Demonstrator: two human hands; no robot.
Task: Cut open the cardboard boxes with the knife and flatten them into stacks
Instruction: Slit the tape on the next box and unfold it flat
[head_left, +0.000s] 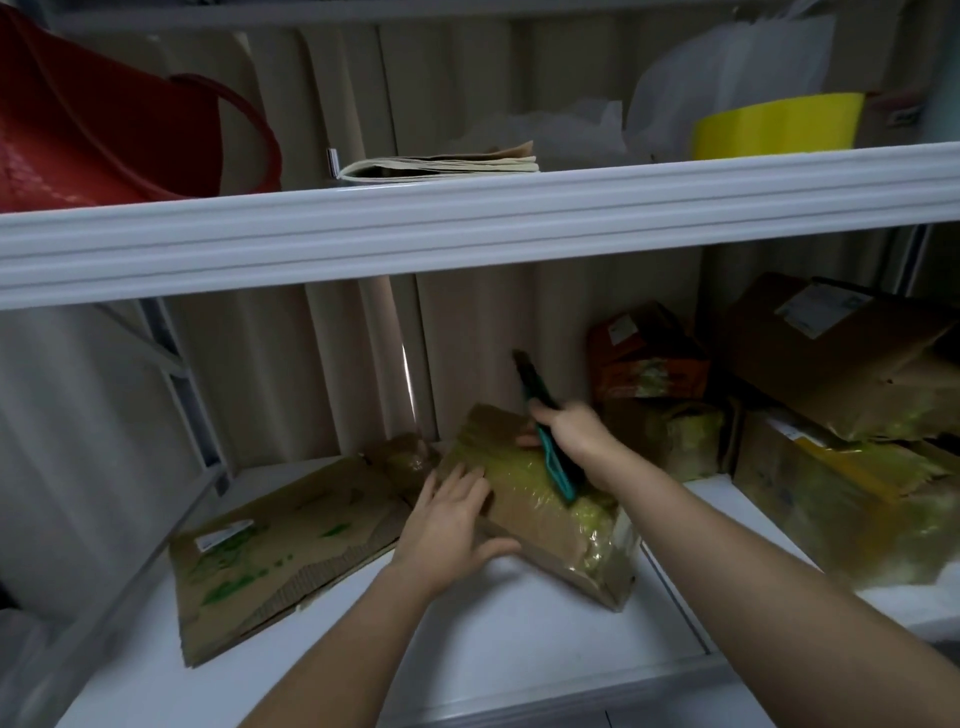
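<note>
Cardboard box (550, 499), brown with yellow-green tape over its top, lies tilted on the white lower shelf (493, 654), roughly mid-shelf, far end toward the back wall, near corner pointing at the front edge. Left hand (452, 525) rests flat on the box's left side, fingers straight and spread over the top, thumb along the near edge; it holds nothing. Right hand (566, 431) is over the far end of the box, fingers curled round the knife (545, 431), a teal-handled utility cutter. Dark tip of the knife points up and toward the back wall, butt end of the handle lies over the taped top. Cannot tell whether a blade is out; that part is blurred. Both forearms reach in from the front edge of the shelf.

Flattened cardboard sheet (280, 556) with green marks and a small white label lies on the left part of the shelf, just beside the box, one corner near the front-left. Small crumpled brown piece (405, 457) sits behind it by the back wall. More boxes sit at the right end: an orange-brown box (644, 358) at the back, a large brown box (841, 348) with a white label stacked tilted on a taped box (852, 493) below it.

Upper shelf (467, 218) carries a red bag (104, 130) at the left end, a stack of folded paper (441, 166) at the middle, white plastic bags (727, 62) and a yellow tub (774, 127) toward the right end.
</note>
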